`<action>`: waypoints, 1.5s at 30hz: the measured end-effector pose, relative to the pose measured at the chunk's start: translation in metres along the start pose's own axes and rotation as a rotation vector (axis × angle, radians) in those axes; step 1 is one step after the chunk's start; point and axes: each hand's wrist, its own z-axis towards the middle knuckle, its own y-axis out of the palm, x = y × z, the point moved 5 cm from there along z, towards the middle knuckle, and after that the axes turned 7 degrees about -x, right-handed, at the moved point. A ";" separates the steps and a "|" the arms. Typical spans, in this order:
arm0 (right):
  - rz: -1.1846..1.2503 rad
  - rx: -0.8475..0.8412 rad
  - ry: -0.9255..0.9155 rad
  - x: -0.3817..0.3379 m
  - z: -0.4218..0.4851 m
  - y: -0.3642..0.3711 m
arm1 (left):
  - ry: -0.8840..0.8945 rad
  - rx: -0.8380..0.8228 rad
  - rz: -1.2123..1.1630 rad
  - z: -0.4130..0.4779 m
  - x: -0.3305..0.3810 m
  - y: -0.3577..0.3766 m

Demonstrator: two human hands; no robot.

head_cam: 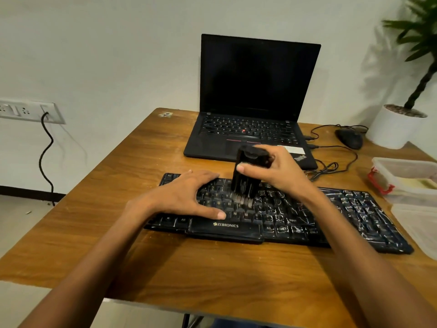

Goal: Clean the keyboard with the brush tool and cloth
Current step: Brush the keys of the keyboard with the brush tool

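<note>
The keyboard (354, 216) lies flat on the worktop (118, 245), near the front edge and in front of the open laptop (255, 91).

The left grip (186, 192) rests spread and flat on the left key block, fingers extended, holding nothing. This placement most likely braces the keyboard against sliding under brush strokes.

The right grip (276, 169) is closed around the brush tool (246, 176), with the thumb on the near face and the fingers wrapped over the top and far side. The tool stands upright, bristles down and in contact with the keys at mid-board, near the left thumb. The vertical hold appears intended to drive the bristle tips into the gaps between keys.

Condition of the keyboard:
- The housing is black, with gold brand lettering on the front lip.
- Keys in the left portion are dark, with legible legends.
- The right portion, including the numeric block, carries dense white streaks and smears.

Judged from this, brushing is incomplete. No cloth is identifiable in view.
</note>
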 end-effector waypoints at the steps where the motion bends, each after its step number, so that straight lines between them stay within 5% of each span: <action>1: 0.008 0.034 -0.026 -0.002 0.002 -0.004 | -0.008 -0.003 -0.002 0.000 0.000 0.000; 7: -0.006 -0.148 -0.036 -0.003 0.009 0.010 | 0.010 0.003 -0.011 0.004 -0.002 -0.001; 20: -0.062 0.180 -0.061 0.014 0.028 -0.018 | 0.023 -0.009 0.000 0.002 0.003 -0.003; 38: -0.052 -0.068 0.042 0.020 0.013 -0.037 | 0.081 -0.003 0.009 0.013 -0.002 -0.003; 45: 0.024 -0.167 -0.064 0.004 0.011 0.002 | 0.098 -0.007 -0.008 0.012 -0.002 -0.002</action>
